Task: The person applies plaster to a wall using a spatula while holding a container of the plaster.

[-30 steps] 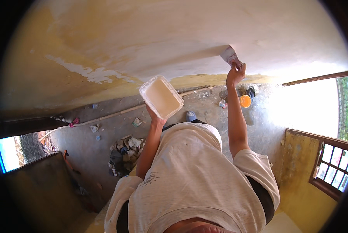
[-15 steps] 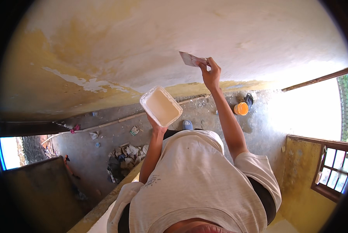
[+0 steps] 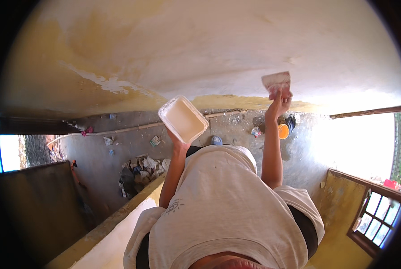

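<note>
My left hand [image 3: 179, 142] grips a white rectangular tub [image 3: 184, 120] from below and tilts its mouth toward me. Pale cream paste lies inside, with dried smears along the rim. In my right hand [image 3: 279, 106] is a flat putty knife [image 3: 277, 83], its broad blade pointing up and coated with pale residue. The blade is close to the wall [image 3: 218, 54]; whether it touches cannot be told. Whitish filler covers much of that wall, with yellow paint and a flaking patch [image 3: 104, 83] showing at the left and along the bottom.
An orange bucket [image 3: 283, 131] stands on the grey floor beside a black plastic bag [image 3: 291, 122]. A long pole [image 3: 133, 128] lies along the wall's foot. Crumpled scraps [image 3: 144, 170] are heaped by a low wall edge [image 3: 115, 224]. A barred window [image 3: 379, 217] is at the right.
My right hand has swung to the right with the putty knife, whose blade has turned from pointing left to pointing up. The tub in my left hand has barely shifted.
</note>
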Tool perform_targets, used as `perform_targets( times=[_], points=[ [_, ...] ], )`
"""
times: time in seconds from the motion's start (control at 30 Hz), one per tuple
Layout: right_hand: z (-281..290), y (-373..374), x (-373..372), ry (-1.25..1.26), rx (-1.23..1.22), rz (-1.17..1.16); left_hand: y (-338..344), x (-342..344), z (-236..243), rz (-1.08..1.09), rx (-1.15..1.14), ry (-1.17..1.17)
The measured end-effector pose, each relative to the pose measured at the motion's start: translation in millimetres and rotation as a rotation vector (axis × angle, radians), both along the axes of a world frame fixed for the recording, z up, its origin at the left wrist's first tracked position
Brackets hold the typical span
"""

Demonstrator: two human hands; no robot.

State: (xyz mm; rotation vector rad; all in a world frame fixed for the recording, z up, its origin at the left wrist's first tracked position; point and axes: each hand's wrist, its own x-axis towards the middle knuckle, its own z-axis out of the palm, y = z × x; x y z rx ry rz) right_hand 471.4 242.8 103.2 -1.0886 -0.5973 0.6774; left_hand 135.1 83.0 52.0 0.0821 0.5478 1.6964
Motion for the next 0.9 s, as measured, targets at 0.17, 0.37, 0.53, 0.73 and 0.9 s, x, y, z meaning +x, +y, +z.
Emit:
perform_targets(
  times=[0.17, 0.37, 0.53, 0.73, 0.9],
  points=[
    [-73, -40, -50, 0.115, -0.162, 0.342, -8, -11, -7, 0.071, -0.007, -0.018],
    [-79, -36, -154, -0.59, -0.419, 0.792, -40, -36, -5, 0.195, -0.022, -0.018],
    [-87, -13, -261, -0.915, 0.092, 0.844, -83, -53, 18, 0.311, -0.041, 0.478],
    [-93, -16, -369, -1.117, 0.162, 0.947, -135, -83, 23, 0.488, -0.089, 0.62],
    [-107, -20, -424, -1.048, 0.204, 0.825, -164, -120, 29, 0.44, -0.123, 0.374]
  ],
)
